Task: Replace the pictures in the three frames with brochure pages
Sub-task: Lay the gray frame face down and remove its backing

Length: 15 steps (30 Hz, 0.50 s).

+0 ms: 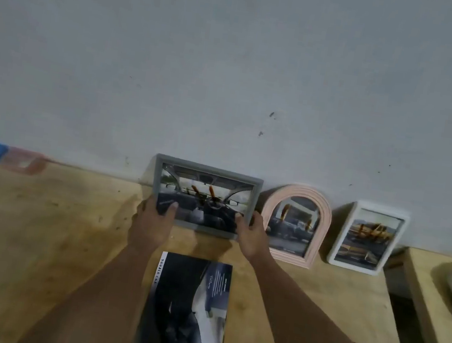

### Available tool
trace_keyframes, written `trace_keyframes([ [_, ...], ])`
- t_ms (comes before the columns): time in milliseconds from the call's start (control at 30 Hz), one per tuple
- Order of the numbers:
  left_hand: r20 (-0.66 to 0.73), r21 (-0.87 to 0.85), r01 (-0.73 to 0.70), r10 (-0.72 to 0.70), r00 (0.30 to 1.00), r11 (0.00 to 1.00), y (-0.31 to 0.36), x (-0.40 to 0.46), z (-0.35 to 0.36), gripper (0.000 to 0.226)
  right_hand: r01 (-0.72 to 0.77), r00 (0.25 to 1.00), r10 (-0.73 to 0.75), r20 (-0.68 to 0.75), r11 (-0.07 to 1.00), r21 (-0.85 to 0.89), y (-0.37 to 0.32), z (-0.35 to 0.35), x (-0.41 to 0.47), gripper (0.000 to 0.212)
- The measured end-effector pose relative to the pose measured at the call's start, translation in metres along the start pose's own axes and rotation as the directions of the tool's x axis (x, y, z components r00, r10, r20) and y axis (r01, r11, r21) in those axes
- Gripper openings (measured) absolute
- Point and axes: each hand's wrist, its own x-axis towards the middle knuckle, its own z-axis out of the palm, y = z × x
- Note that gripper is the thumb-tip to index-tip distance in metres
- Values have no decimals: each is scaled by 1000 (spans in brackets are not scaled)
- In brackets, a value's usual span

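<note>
Both hands hold the grey frame (pixel 205 197) against the wall: the left hand (pixel 154 215) grips its bottom left corner, the right hand (pixel 251 233) its bottom right corner. The brochure (pixel 185 311) lies flat between the arms. Best to lean the frame back gently, then let go slowly so it does not tip.

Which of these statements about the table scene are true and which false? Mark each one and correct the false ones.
1. Both hands hold the grey rectangular picture frame. True: the left hand and the right hand grip its lower corners.
2. The pink arched frame lies flat on the table. False: it stands upright by the wall.
3. A dark printed brochure lies on the wooden table between the forearms. True.
4. The white rectangular frame stands left of the grey one. False: it stands furthest right.
</note>
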Motion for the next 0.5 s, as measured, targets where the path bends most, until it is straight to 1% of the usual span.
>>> trace_keyframes([
  [67, -26, -167, 44, -49, 998, 985, 2, 22, 5, 65, -80, 997, 81, -10, 994, 79, 18, 8, 32, 114],
  [100, -20, -231, 65, -71, 997, 971, 4, 31, 5, 66, -126, 992, 127, 1, 986, 107, 34, 13, 49, 124],
  [133, 11, -276, 110, -111, 994, 955, 5, 41, 4, 68, -158, 987, 158, 7, 979, 128, 40, 16, 58, 129],
  [167, 34, -305, 140, -136, 990, 942, 4, 52, 5, 72, -176, 984, 175, 20, 972, 155, 33, 18, 56, 127],
  [200, 59, -325, 172, -161, 985, 930, 5, 61, 6, 79, -195, 981, 195, 14, 963, 186, 20, 17, 49, 118],
  [267, 105, -365, 222, -197, 975, 904, 9, 73, 7, 92, -181, 982, 187, -4, 957, 228, 10, 14, 49, 86],
  [300, 114, -384, 234, -206, 972, 893, 10, 77, 6, 88, -171, 984, 177, -4, 956, 240, 11, 12, 56, 77],
  [367, 113, -419, 256, -230, 967, 871, 12, 84, 5, 81, -178, 983, 184, 3, 944, 277, 12, 9, 63, 72],
  [500, 124, -471, 284, -256, 959, 835, 5, 79, 1, 86, -191, 981, 192, 21, 945, 267, 8, 10, 56, 63],
])
